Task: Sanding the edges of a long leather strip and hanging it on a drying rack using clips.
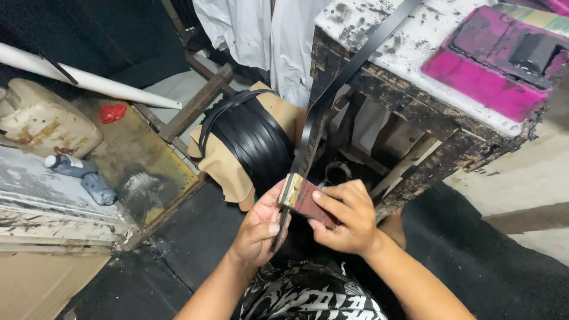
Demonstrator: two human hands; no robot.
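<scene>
1. The left hand point(258, 228) is closed around the lower part of a long black strap point(332, 89), with thumb and fingers pinching it from the side
2. The right hand point(347, 216) grasps a small reddish block with a pale end point(301, 197) and presses it against the strap, directly at 12 o'clock from the left thumb
3. The two hands are very near each other, almost touching, in the lower middle of the view
4. From the hands the strap runs toward 1 o'clock, over the edge of a worn wooden table point(409, 112), and leaves the view at the top
5. The front corner of this table stands just beside the right hand, at 2 o'clock, so the room on that side is narrow
6. At 11 o'clock from the hands a bundle of black straps point(252, 139) lies over a tan sheet point(222, 163), close to the left hand
7. More open room is at 8 o'clock and 4 o'clock, where the dark floor point(178, 249) shows
8. On the table top, at 2 o'clock and well apart, sits a magenta tray point(474, 83)
9. Far at 9 o'clock lie a cream canister point(44, 118) and a small grey bottle point(80, 172)
</scene>
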